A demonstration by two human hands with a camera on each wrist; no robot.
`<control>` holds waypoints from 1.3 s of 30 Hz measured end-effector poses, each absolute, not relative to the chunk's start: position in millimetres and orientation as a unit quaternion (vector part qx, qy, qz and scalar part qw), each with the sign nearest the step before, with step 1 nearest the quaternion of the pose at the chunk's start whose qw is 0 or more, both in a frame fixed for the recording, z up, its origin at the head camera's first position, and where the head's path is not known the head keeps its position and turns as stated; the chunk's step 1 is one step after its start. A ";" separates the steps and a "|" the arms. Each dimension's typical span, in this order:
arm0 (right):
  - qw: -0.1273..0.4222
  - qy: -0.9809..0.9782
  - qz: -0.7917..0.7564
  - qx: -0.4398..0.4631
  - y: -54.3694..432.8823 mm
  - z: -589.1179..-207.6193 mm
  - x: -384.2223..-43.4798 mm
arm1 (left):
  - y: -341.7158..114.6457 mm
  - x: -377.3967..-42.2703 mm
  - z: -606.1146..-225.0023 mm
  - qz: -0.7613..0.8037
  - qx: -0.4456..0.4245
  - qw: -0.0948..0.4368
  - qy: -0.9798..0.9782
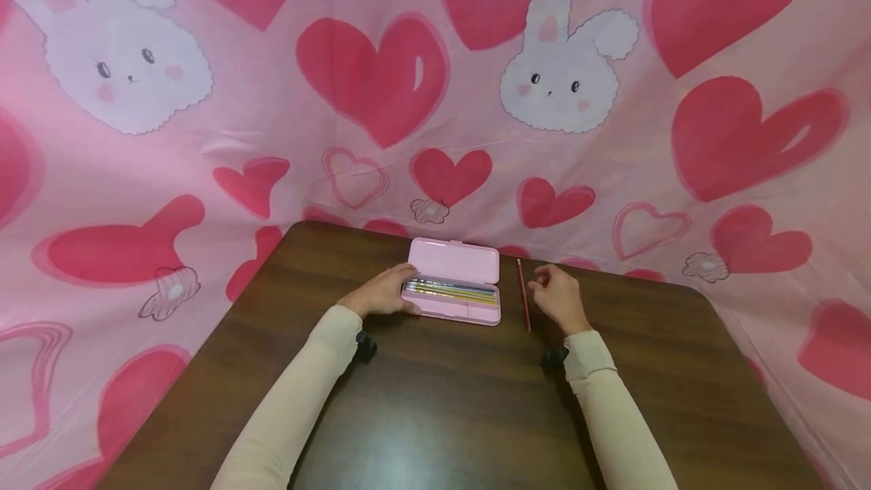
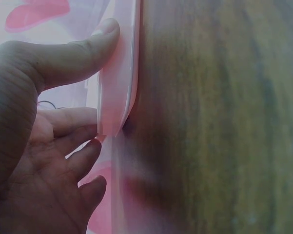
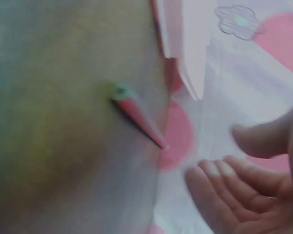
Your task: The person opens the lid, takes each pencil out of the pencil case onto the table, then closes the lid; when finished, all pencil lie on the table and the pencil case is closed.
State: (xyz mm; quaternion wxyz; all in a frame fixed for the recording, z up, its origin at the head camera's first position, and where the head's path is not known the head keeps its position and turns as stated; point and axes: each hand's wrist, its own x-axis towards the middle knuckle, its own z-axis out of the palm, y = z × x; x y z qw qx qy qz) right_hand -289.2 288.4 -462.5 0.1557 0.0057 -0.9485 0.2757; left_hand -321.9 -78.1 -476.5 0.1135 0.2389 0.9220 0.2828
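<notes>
A pink pencil case [image 1: 454, 259] lies on the table with its lid swung back. Several pencils [image 1: 452, 291], silver, yellow and blue, fill its long compartment. My left hand [image 1: 384, 292] holds the case by its left end; in the left wrist view the thumb [image 2: 105, 44] presses its near side wall and the fingers reach round the end. To the right of the case lies a red pencil [image 1: 523, 295], pointing away from me. My right hand [image 1: 559, 297] hovers just right of it, fingers loosely bent and holding nothing; in the right wrist view a gap separates the fingertips [image 3: 192, 173] from the pencil.
The dark wooden table [image 1: 408, 399] has rounded far corners. A pink cloth [image 1: 272, 127] printed with hearts and rabbits hangs behind it and at both sides. The case and the red pencil sit close to the table's far edge.
</notes>
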 end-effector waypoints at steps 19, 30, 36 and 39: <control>0.227 -0.922 0.270 0.158 229.0 -426.8 -310.4 | -77.2 -327.0 -478.2 0.282 0.252 0.102 0.920; 0.106 -0.936 0.233 0.241 178.1 -456.2 -317.8 | -79.6 -325.2 -478.2 0.283 0.251 0.100 0.920; 0.054 -0.942 0.212 0.254 169.5 -467.0 -319.4 | -79.2 -324.5 -478.2 0.287 0.250 0.103 0.919; 0.037 -0.945 0.203 0.252 166.8 -469.7 -319.9 | -79.5 -325.0 -479.6 0.291 0.249 0.104 0.918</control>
